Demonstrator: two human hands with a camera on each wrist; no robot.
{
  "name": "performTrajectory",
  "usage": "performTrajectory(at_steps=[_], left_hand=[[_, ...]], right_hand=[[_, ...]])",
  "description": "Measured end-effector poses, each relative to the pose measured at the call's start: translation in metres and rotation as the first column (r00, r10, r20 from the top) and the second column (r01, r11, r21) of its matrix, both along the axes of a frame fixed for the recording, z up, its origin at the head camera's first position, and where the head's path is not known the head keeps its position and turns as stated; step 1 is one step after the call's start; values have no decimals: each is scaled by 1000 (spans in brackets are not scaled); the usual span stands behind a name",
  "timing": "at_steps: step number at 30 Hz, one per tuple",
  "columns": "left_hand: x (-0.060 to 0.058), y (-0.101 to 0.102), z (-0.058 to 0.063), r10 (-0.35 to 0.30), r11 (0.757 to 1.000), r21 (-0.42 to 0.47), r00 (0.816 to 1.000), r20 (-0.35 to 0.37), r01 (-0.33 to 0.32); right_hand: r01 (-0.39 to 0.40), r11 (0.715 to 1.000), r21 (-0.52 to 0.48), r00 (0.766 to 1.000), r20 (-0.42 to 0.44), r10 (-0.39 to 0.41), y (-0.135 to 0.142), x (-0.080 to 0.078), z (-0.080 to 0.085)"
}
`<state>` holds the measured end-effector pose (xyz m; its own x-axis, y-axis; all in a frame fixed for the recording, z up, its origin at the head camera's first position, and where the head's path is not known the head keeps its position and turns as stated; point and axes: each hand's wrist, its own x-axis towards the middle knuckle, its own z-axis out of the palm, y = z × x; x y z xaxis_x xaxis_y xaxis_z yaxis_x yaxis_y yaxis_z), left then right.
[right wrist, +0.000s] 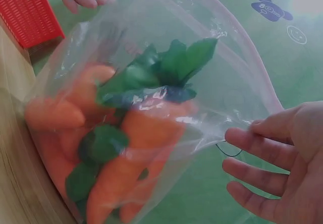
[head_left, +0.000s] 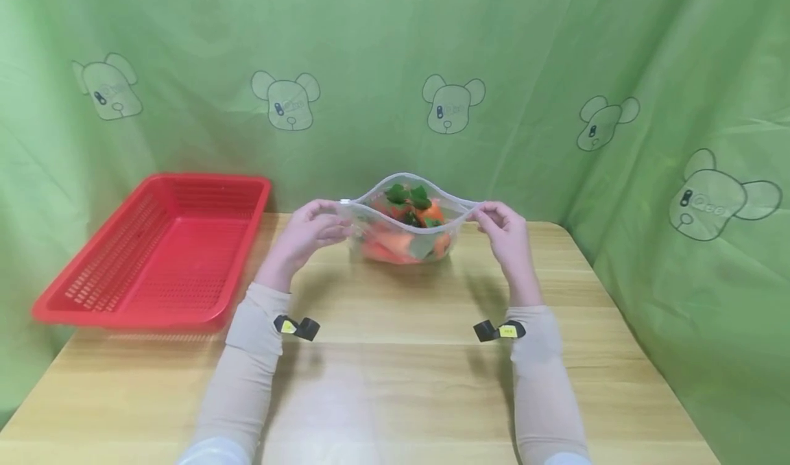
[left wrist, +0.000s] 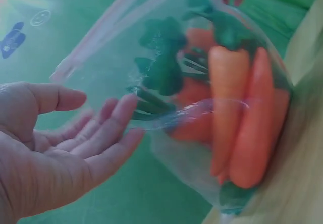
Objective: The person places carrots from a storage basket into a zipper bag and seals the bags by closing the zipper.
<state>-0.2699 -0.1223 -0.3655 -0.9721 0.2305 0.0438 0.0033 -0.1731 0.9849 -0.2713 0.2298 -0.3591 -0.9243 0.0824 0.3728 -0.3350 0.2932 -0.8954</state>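
Note:
A clear zip bag (head_left: 404,245) stands on the table with its mouth spread apart. Inside it are several orange carrots (left wrist: 229,118) with green leafy tops (right wrist: 186,62). A white slider (head_left: 345,201) sits at the left end of the bag's rim. My left hand (head_left: 311,228) is at that end; in the left wrist view its thumb and fingers are parted, fingertips against or very near the plastic. At the opposite end, my right hand (head_left: 503,232) pinches the bag's corner between thumb and index finger, the other fingers loosely extended.
A red plastic basket (head_left: 231,273) with slotted sides is at the table's left, near my left forearm. Green curtains (head_left: 370,46) with printed bear heads hang behind and along the right of the wooden table (head_left: 395,383). Each sleeve has a black wrist camera.

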Motion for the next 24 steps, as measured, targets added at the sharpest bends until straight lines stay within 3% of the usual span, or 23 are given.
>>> performTrajectory(at_steps=[7,12,15,18,24], left_hand=[[6,-5,9,-80,988,-114,981,178,101],[7,3,1,-194,957,-161,945,262,241],[11,12,-4,-280,945,-79,910,307,318],[15,20,-7,-365,929,75,871,329,361],[24,34,-9,-511,839,402,786,348,368]], right_hand=[[29,997,66,998,46,-32,0,2,2],[7,999,53,999,49,-10,0,4,4],[-8,999,32,999,50,6,1,4,5],[-5,999,43,999,53,2,1,3,3],[-13,998,69,998,66,8,0,3,2]])
